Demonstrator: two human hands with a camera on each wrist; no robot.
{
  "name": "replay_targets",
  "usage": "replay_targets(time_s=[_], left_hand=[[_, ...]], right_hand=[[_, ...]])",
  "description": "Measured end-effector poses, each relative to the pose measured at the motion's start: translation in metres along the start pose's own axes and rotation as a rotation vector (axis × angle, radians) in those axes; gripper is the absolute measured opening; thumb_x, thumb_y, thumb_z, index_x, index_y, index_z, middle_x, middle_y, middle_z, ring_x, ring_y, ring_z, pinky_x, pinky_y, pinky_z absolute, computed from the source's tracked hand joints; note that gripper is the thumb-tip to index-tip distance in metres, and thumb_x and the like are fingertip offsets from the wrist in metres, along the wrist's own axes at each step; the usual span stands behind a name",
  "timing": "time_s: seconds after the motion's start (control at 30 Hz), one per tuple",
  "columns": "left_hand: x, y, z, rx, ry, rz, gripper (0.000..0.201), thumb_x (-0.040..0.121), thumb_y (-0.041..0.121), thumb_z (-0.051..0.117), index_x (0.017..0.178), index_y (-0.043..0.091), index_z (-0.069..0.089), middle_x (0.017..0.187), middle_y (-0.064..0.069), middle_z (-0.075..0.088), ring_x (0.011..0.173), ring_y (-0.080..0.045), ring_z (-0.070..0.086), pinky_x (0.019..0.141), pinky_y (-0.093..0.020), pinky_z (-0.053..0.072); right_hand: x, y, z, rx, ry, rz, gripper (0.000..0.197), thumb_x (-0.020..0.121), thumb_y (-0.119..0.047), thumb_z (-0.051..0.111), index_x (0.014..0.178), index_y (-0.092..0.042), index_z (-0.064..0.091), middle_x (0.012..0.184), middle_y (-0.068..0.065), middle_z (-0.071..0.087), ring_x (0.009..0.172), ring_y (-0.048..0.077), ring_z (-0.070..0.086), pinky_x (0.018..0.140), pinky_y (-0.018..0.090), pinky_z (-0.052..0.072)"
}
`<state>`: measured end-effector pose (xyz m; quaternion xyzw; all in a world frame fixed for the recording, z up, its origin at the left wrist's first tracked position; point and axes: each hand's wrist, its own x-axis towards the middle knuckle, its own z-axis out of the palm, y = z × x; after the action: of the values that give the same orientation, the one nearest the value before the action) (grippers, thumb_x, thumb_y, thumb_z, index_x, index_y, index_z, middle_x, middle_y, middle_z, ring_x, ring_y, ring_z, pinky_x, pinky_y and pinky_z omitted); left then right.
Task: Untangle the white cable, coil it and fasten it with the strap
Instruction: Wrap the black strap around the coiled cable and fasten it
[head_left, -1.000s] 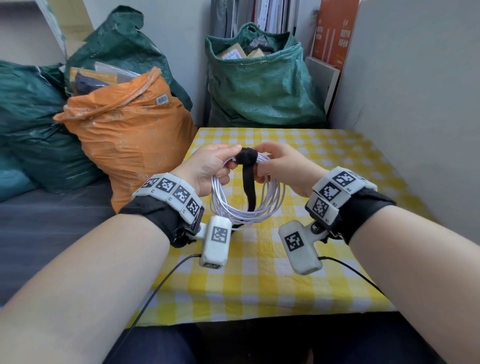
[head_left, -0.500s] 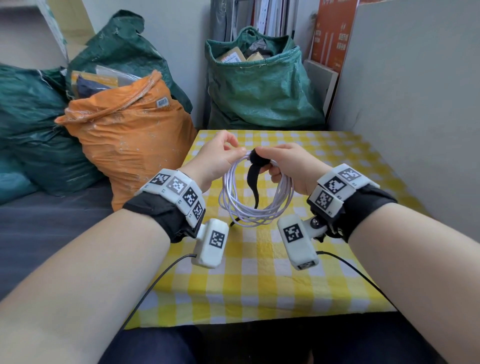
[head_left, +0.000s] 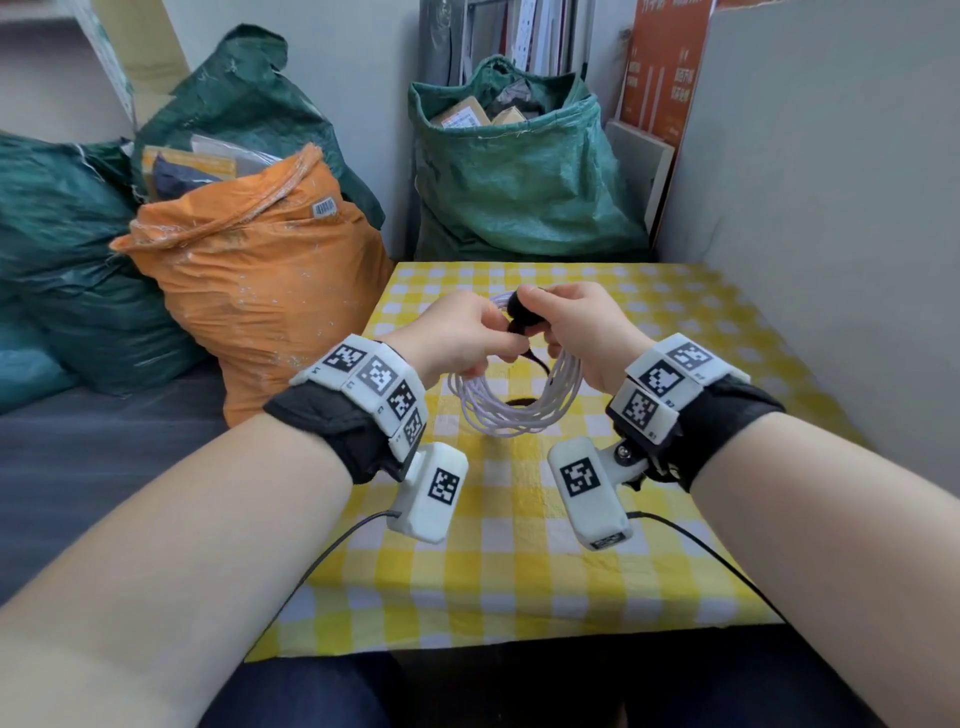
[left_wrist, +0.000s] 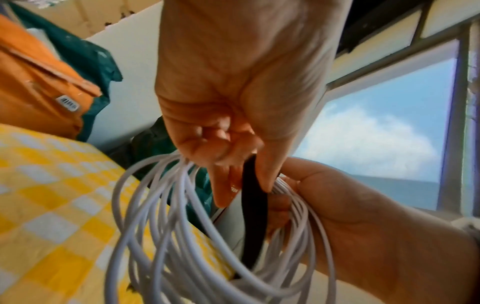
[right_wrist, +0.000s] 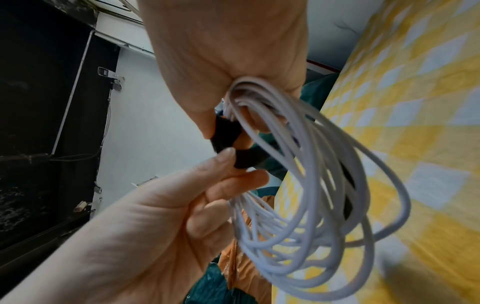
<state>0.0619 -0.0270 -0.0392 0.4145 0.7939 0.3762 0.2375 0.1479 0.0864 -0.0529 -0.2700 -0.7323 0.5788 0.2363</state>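
The white cable (head_left: 511, 410) hangs as a coil of several loops above the yellow checked table (head_left: 519, 545). A black strap (head_left: 519, 312) wraps over the top of the coil, and its tail runs down through the loops. My right hand (head_left: 576, 322) grips the bundled top of the cable (right_wrist: 311, 205) with the thumb on the strap (right_wrist: 223, 131). My left hand (head_left: 457, 332) pinches the strap (left_wrist: 253, 205) between thumb and fingertips, just beside the right hand (left_wrist: 363, 216). The strap's closure is hidden by the fingers.
An orange sack (head_left: 260, 275) and green sacks (head_left: 519, 176) stand left of and behind the table. A grey wall panel (head_left: 831, 208) borders the table's right side. Thin black leads (head_left: 332, 551) run from the wrist cameras over the cloth.
My left hand has left the cable's side and now pinches the strap at the top. The strap's hanging tail is drawn shorter, and the coil has tipped flatter.
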Motion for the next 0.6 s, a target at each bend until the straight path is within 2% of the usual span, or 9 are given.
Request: replay_targets(time_s=[0.07, 0.1, 0.17, 0.23, 0.3, 0.33, 0.43, 0.53, 0.6], left_hand=[[-0.003, 0.002, 0.000, -0.293, -0.074, -0.045, 0.005, 0.091, 0.011, 0.057, 0.087, 0.010, 0.059, 0.087, -0.009, 0.062, 0.047, -0.006, 0.056, 0.047, -0.016, 0.044], [-0.003, 0.002, -0.001, -0.383, -0.094, -0.055, 0.007, 0.094, 0.010, 0.053, 0.089, 0.012, 0.057, 0.091, -0.008, 0.064, 0.050, -0.006, 0.060, 0.049, -0.016, 0.046], [-0.002, 0.002, -0.003, -0.415, -0.090, -0.059, 0.011, 0.096, 0.009, 0.049, 0.088, 0.013, 0.055, 0.087, -0.007, 0.066, 0.046, -0.006, 0.055, 0.046, -0.016, 0.044], [0.000, 0.002, -0.006, -0.303, -0.043, -0.038, 0.012, 0.095, 0.011, 0.050, 0.084, 0.013, 0.052, 0.075, -0.006, 0.064, 0.039, -0.006, 0.042, 0.040, -0.016, 0.032], [0.002, 0.002, -0.009, -0.147, 0.008, 0.008, 0.009, 0.092, 0.013, 0.056, 0.085, 0.014, 0.051, 0.066, -0.002, 0.057, 0.045, -0.008, 0.039, 0.040, -0.016, 0.027], [0.002, 0.002, -0.010, -0.085, 0.017, 0.032, 0.007, 0.090, 0.013, 0.058, 0.088, 0.014, 0.052, 0.066, 0.000, 0.055, 0.052, -0.009, 0.042, 0.041, -0.016, 0.030], [0.001, 0.005, -0.011, 0.039, -0.025, 0.111, 0.008, 0.087, 0.008, 0.060, 0.090, 0.015, 0.056, 0.073, 0.003, 0.055, 0.067, -0.010, 0.051, 0.057, -0.017, 0.039], [0.002, 0.009, -0.015, 0.271, 0.058, 0.207, 0.006, 0.088, 0.012, 0.059, 0.090, 0.017, 0.061, 0.074, 0.010, 0.053, 0.066, -0.004, 0.048, 0.054, -0.009, 0.035], [0.003, 0.012, -0.021, 0.416, 0.131, 0.262, 0.004, 0.089, 0.018, 0.059, 0.088, 0.018, 0.062, 0.072, 0.013, 0.051, 0.063, -0.002, 0.046, 0.053, -0.011, 0.034]], right_hand=[[0.000, -0.002, 0.000, -0.014, 0.015, -0.040, 0.023, 0.093, -0.027, 0.055, 0.092, -0.008, 0.068, 0.067, 0.001, 0.062, 0.048, 0.009, 0.040, 0.053, 0.024, 0.036], [0.001, -0.002, -0.001, -0.028, 0.020, -0.057, 0.023, 0.093, -0.027, 0.055, 0.093, -0.008, 0.068, 0.068, 0.001, 0.063, 0.047, 0.007, 0.041, 0.053, 0.023, 0.036], [0.002, -0.002, -0.002, -0.085, 0.035, -0.076, 0.023, 0.092, -0.029, 0.055, 0.097, -0.011, 0.068, 0.071, 0.000, 0.065, 0.049, 0.005, 0.045, 0.055, 0.022, 0.038], [0.003, 0.000, -0.003, -0.183, 0.048, -0.096, 0.022, 0.090, -0.032, 0.055, 0.099, -0.016, 0.066, 0.072, -0.003, 0.066, 0.059, 0.009, 0.054, 0.060, 0.027, 0.043], [0.002, 0.002, -0.004, -0.276, 0.050, -0.110, 0.021, 0.089, -0.034, 0.055, 0.102, -0.021, 0.064, 0.074, -0.004, 0.067, 0.069, 0.010, 0.060, 0.064, 0.028, 0.047], [0.001, 0.003, -0.005, -0.300, 0.049, -0.113, 0.020, 0.089, -0.033, 0.055, 0.103, -0.021, 0.064, 0.076, -0.003, 0.067, 0.070, 0.009, 0.060, 0.063, 0.026, 0.047], [0.000, 0.006, -0.005, -0.328, 0.042, -0.132, 0.017, 0.090, -0.031, 0.056, 0.102, -0.023, 0.065, 0.078, -0.004, 0.066, 0.071, 0.010, 0.062, 0.059, 0.021, 0.045], [-0.002, 0.005, -0.007, -0.370, 0.011, -0.152, 0.015, 0.091, -0.028, 0.052, 0.099, -0.025, 0.065, 0.076, -0.008, 0.063, 0.064, 0.007, 0.060, 0.052, 0.017, 0.041], [-0.004, 0.004, -0.009, -0.424, -0.055, -0.156, 0.018, 0.094, -0.028, 0.049, 0.099, -0.024, 0.066, 0.074, -0.007, 0.063, 0.061, 0.004, 0.058, 0.051, 0.017, 0.041]])
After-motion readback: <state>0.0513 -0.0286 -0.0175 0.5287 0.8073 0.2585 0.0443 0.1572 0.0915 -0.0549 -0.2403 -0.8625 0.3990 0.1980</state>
